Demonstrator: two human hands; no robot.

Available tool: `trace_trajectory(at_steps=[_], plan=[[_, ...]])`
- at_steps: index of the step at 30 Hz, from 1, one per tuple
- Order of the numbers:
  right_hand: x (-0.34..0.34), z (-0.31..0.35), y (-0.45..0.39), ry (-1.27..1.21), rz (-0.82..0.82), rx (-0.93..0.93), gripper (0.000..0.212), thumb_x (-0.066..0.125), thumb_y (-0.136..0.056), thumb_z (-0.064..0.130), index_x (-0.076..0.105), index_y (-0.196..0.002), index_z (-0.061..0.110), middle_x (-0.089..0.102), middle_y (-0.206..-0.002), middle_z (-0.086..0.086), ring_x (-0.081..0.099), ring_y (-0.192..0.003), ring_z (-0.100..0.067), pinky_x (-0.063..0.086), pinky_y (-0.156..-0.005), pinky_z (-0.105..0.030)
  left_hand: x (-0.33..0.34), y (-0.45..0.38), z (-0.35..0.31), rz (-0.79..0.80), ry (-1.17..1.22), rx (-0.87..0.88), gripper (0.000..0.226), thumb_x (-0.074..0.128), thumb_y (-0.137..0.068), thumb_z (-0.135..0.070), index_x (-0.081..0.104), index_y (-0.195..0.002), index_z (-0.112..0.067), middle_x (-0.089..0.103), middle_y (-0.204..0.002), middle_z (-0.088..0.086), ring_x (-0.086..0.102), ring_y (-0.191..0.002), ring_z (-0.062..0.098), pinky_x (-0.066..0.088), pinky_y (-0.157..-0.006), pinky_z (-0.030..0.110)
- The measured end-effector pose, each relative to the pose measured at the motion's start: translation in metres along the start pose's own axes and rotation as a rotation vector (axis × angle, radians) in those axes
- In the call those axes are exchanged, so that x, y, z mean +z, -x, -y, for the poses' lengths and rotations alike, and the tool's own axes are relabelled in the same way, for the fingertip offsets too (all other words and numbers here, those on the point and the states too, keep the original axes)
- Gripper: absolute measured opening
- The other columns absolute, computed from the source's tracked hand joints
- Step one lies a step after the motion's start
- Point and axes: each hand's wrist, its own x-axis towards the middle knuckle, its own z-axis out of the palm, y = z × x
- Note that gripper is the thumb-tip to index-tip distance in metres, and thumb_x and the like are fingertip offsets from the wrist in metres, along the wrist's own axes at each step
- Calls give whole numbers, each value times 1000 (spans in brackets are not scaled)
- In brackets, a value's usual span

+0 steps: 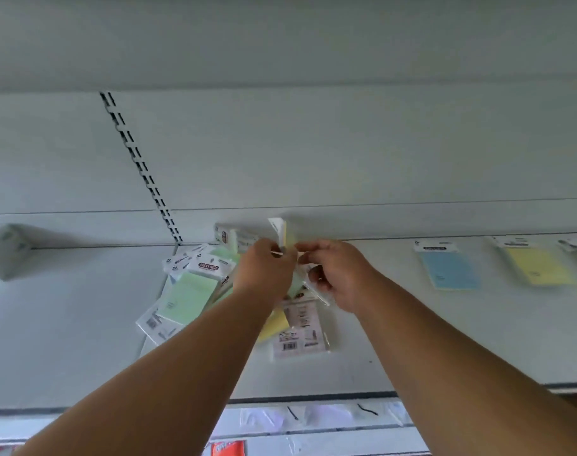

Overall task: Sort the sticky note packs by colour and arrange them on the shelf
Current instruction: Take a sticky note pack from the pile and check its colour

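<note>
white metal shelf (412, 340) w/ a slotted upright strip (139, 166) on the back panel. both hands up over a messy pile of sticky note packs (195, 291) near the shelf's middle. left hand (267, 271) pinches the top of a yellowish pack (282, 233), held upright above the pile, header card sticking up. right hand (333, 274) just beside it, fingers curled round a clear-wrapped pack (316, 287), colour hard to tell. both grips closed on packs, hands nearly touching. pile holds green packs face up, a yellow one (275, 324) partly under the left forearm, a pink pack (300, 334) back side up w/ barcode showing. to the right, well apart from the pile, a blue pack (451, 268) & a yellow pack (540, 264) lie flat side by side; another pack at far right edge, cut off. blurred pack (7, 251) at far left. lower shelf edge w/ an orange-red item (227, 448) at the bottom.
</note>
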Motion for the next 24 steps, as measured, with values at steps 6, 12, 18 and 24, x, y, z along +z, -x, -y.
trace_trajectory(at_steps=[6, 12, 18, 24], plan=[[-18, -7, 11, 218, -349, -196, 16, 68, -84, 31, 65, -86, 15, 66, -79, -8, 53, -57, -18, 41, -54, -30, -5, 23, -4, 72, 594, -181, 15, 49, -89, -10, 57, -78, -6, 49, -62, 11, 37, -37, 18, 29, -39, 21], [-71, -12, 48, 126, -387, -186, 15, 66, -87, 25, 62, -82, 11, 59, -73, -6, 53, -58, -17, 36, -51, -27, 31, 65, -7, 262, 546, -129, 27, 57, -84, -11, 51, -58, -13, 40, -47, 3, 36, -41, 19, 27, -48, 26], [-168, -35, 83, 304, -561, -236, 17, 68, -85, 31, 64, -88, 14, 66, -87, -5, 63, -79, -23, 51, -64, -33, 101, 119, -43, 262, 183, 55, 13, 66, -81, -25, 61, -92, -30, 64, -73, -10, 59, -61, 10, 45, -55, 25], [-300, -35, 110, 532, -643, -248, 23, 66, -87, 34, 64, -95, 13, 66, -90, -3, 62, -86, -22, 50, -78, -34, 205, 177, -98, 267, 97, 187, 20, 63, -86, -32, 63, -106, -30, 63, -85, -17, 58, -77, -4, 36, -60, 10]])
